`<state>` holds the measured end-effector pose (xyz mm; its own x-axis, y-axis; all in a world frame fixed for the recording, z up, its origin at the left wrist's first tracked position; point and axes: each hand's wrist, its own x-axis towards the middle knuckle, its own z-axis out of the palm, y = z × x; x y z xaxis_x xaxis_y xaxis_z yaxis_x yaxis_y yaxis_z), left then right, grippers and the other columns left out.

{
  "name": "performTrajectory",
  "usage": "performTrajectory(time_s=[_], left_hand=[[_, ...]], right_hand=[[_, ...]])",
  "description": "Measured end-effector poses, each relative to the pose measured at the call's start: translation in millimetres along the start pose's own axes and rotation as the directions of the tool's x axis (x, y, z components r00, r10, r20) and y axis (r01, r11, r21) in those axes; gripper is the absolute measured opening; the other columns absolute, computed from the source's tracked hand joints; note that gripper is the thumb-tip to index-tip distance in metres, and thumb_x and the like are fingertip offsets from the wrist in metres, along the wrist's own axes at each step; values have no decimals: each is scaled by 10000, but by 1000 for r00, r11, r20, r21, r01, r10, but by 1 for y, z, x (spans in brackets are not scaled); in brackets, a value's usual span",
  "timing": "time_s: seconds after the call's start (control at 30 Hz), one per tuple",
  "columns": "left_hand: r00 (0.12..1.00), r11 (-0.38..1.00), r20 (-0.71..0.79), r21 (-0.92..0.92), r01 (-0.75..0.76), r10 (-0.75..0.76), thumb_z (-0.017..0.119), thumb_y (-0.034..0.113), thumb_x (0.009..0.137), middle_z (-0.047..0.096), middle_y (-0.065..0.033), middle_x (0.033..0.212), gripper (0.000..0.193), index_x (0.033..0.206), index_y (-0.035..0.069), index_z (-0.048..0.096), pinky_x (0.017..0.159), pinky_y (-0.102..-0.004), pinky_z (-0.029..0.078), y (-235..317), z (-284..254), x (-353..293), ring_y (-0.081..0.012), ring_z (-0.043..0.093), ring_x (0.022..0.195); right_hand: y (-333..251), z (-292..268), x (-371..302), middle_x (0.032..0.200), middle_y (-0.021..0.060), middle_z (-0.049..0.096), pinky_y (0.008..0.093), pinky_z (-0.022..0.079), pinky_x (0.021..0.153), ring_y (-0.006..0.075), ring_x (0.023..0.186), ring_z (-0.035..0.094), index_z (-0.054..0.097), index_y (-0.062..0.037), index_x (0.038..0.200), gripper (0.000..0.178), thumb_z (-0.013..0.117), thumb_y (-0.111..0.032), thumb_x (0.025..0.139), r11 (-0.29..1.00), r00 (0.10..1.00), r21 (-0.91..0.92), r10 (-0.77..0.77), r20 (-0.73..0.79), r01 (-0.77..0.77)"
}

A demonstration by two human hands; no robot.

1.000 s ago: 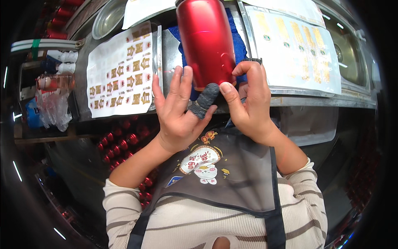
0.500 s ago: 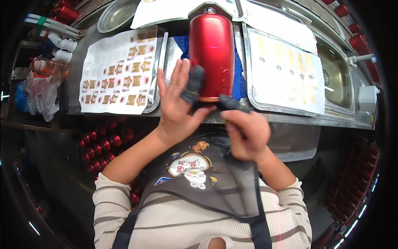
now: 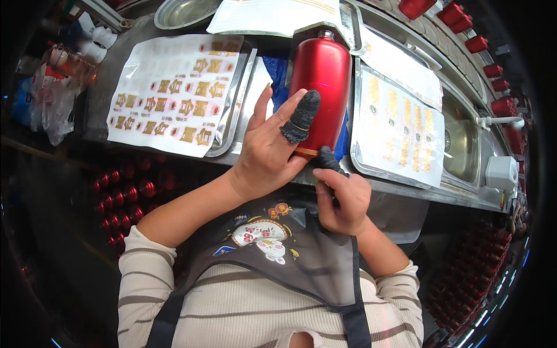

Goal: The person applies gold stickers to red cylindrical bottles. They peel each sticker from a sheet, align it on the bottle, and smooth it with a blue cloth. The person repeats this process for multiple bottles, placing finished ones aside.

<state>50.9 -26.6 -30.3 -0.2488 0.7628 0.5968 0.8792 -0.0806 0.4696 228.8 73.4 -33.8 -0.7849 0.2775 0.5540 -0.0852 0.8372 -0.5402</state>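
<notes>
A glossy red bottle [image 3: 322, 87] with a bare metal neck lies lengthwise in front of me, its base toward me. My left hand [image 3: 264, 151] is at its lower left side, fingers spread. A black fabric finger cover [image 3: 300, 119], held by a thin band, sits on one finger and overlaps the bottle. The left thumb reaches beside the base. My right hand [image 3: 345, 200] is curled at the base's right corner. Another black finger cover [image 3: 331, 159] on it touches or nearly touches the bottle's bottom edge. Whatever its curled fingers hold is hidden.
A sheet of gold and red decals [image 3: 174, 98] lies on a metal tray at left. Another decal sheet [image 3: 400, 124] rests on a tray [image 3: 371, 165] at right, beside a sink [image 3: 461, 136]. Blue cloth [image 3: 278, 72] lies under the bottle. Several red bottles [image 3: 130, 191] stand below the counter.
The whole view has shifted and tilted. My left hand's covered finger now lies across the bottle's front instead of at its left edge. My right hand stays by the base.
</notes>
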Motion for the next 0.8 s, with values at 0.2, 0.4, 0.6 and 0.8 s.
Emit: performTrajectory(time_s=[0.2, 0.4, 0.6, 0.8], left_hand=[[991, 992, 46, 37, 123, -125, 781, 134, 718, 461, -145, 1503, 901, 1496, 3, 345, 1191, -560, 80, -3, -6, -3, -300, 434, 1398], [988, 977, 54, 168, 133, -144, 797, 150, 716, 384, -221, 1534, 914, 1473, -61, 332, 1189, -583, 57, -11, -7, -27, -353, 330, 1454], [984, 989, 157, 136, 63, -85, 840, 227, 725, 330, -243, 1559, 1003, 1506, -40, 270, 1174, -602, 65, 9, -7, 11, -358, 322, 1457], [982, 994, 158, 57, 95, -103, 873, 337, 714, 300, -258, 1565, 1090, 1510, -60, 243, 1174, -593, 91, 7, -6, 21, -368, 394, 1410]], right_hand=[[-13, -15, 45, 606, -26, 491, 316, 429, 502, 161, 532, 590, 650, -103, 1024, 337, 688, -101, 688, 945, 945, -254, -126, 302, 207], [-1, -5, 50, 675, 59, 554, 356, 461, 473, 225, 559, 598, 580, -82, 889, 169, 652, -95, 737, 977, 958, -49, -192, 214, 207], [6, -29, -1, 672, 71, 611, 366, 465, 503, 270, 523, 594, 683, -87, 1037, 295, 678, -29, 748, 983, 988, 105, 148, 39, -151], [57, -68, 43, 804, 99, 703, 238, 465, 572, 81, 615, 600, 708, -23, 1029, 191, 701, -99, 853, 818, 826, 177, 562, -41, -547]])
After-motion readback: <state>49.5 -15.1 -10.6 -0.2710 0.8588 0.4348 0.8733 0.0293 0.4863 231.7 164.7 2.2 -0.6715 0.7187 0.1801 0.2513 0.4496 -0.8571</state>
